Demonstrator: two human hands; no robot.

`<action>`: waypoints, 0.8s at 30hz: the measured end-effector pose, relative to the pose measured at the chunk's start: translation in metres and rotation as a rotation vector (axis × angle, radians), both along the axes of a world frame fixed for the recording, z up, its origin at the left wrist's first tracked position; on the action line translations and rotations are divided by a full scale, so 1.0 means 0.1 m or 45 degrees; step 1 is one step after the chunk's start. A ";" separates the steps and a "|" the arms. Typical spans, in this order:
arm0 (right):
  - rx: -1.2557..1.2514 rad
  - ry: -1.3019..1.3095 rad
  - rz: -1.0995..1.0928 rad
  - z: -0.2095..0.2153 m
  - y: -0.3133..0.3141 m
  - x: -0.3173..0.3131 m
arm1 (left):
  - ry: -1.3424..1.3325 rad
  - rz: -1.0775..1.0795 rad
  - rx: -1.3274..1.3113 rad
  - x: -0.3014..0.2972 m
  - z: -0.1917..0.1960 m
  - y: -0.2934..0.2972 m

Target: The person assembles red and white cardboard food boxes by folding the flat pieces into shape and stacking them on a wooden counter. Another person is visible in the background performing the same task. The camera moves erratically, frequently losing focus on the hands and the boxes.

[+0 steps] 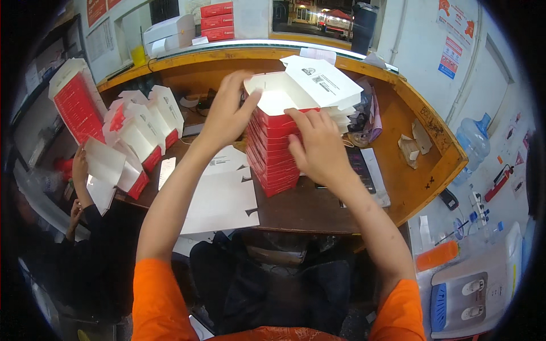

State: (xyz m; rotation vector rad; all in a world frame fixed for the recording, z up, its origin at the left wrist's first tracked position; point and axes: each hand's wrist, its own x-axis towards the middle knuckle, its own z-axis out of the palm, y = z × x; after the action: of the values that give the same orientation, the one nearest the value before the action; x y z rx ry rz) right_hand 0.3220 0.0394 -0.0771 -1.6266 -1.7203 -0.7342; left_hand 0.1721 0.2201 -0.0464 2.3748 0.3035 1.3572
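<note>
A tall stack of nested red-and-white cardboard boxes (272, 162) stands on the dark brown desk. The top box (278, 98) has its white inside facing up, and its printed white lid (324, 82) is folded back to the right. My left hand (230, 111) grips the top box's left side, thumb near the front corner. Over the front rim curl the fingers of my right hand (318, 139), its thumb lower on the red side. Flat white cardboard blanks (222, 199) with dark-edged notches lie on the desk left of the stack.
At left, another person's hand (79, 167) touches an open box (105, 162) beside several part-folded boxes (142, 125). A curved wooden counter (424, 165) borders the desk. Red boxes (217, 21) and a white printer (169, 33) sit on its ledge. A water bottle (475, 139) stands at right.
</note>
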 end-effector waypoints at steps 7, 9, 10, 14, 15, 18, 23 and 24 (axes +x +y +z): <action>0.188 0.083 0.035 -0.17 0.26 -0.15 | 0.722 -0.245 -0.651 -0.27 -1.64 -0.61; 0.246 0.081 0.023 -0.16 0.34 -0.09 | 0.670 -0.229 -0.663 -0.01 -1.95 -0.67; 0.260 0.096 0.012 -0.18 0.37 -0.03 | 0.731 -0.181 -0.736 0.10 -1.95 -0.74; 0.166 0.154 0.001 -0.23 0.33 0.33 | 0.670 -0.210 -0.506 0.26 -2.09 -0.71; 0.145 0.159 0.033 -0.23 0.28 0.39 | 0.682 -0.353 -0.432 0.19 -2.12 -0.62; 0.140 0.139 0.062 -0.26 0.06 0.40 | 1.120 -0.337 -0.068 -0.46 -1.87 -0.45; 0.166 0.462 0.188 -0.83 -0.26 0.03 | 1.756 0.076 -0.100 -1.26 -1.86 -0.21; 0.140 0.584 0.251 -0.99 -0.32 -0.07 | 1.651 -0.011 -0.122 -1.31 -1.92 -0.04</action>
State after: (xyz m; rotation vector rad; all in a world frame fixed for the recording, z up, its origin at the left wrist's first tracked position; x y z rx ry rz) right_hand 0.3146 0.0071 -0.1758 -1.3932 -1.4503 -0.3210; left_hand 0.0408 0.2160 -0.2386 2.7850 0.6427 -0.3819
